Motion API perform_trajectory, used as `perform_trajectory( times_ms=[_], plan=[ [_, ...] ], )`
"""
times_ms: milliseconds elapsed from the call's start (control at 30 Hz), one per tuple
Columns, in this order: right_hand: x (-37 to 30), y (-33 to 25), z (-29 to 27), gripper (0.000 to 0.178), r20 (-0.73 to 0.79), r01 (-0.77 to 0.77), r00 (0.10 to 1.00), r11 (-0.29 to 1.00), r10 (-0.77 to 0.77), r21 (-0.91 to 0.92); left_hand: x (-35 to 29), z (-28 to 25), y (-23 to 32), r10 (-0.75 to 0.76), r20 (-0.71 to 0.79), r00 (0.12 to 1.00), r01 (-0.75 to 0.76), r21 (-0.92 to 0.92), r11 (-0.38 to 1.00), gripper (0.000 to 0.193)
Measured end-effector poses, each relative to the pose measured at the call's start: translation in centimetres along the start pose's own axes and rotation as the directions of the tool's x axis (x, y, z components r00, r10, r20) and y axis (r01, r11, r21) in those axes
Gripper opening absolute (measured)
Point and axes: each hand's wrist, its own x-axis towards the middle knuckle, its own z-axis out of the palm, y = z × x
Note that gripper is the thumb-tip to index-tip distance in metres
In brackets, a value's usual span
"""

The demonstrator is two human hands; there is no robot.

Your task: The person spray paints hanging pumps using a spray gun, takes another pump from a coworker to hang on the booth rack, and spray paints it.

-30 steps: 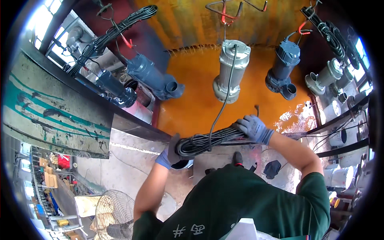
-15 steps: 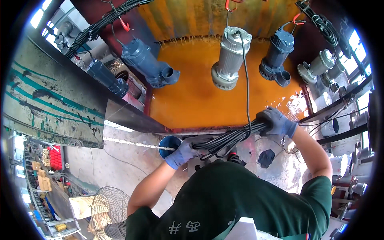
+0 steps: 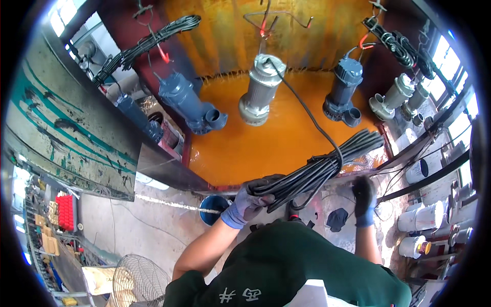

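From the head camera, the left hand [image 3: 249, 201], in a blue-grey glove, is clenched around one end of a coiled black cable bundle [image 3: 319, 169], which slants up to the right over the edge of a tank of orange liquid [image 3: 255, 148]. The gloved right hand [image 3: 364, 197] hangs lower, apart from the bundle, gripping nothing visible. One cable strand runs up to a silver submersible pump [image 3: 261, 92] hanging between two blue pumps [image 3: 186, 102]. A blue bucket [image 3: 210, 211] sits just beside the left wrist.
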Motion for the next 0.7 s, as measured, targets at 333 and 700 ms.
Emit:
perform_trajectory(
  times_ms=[333, 700],
  plan=[
    [3.1, -19.2, 25.0, 0.045, 0.582, -0.326, 0.813, 0.802, -0.032, 0.500, 8.9, 13.2, 5.6, -0.060, 0.755, 0.654, -0.570, 0.439, -0.694, 0.039],
    [15.8, -26.3, 33.3, 0.012, 0.482, -0.219, 0.837, 0.648, -0.259, 0.729, 16.9, 16.6, 8.0, 0.081, 0.234, 0.969, -0.156, 0.320, 0.934, 0.085]
  ],
)
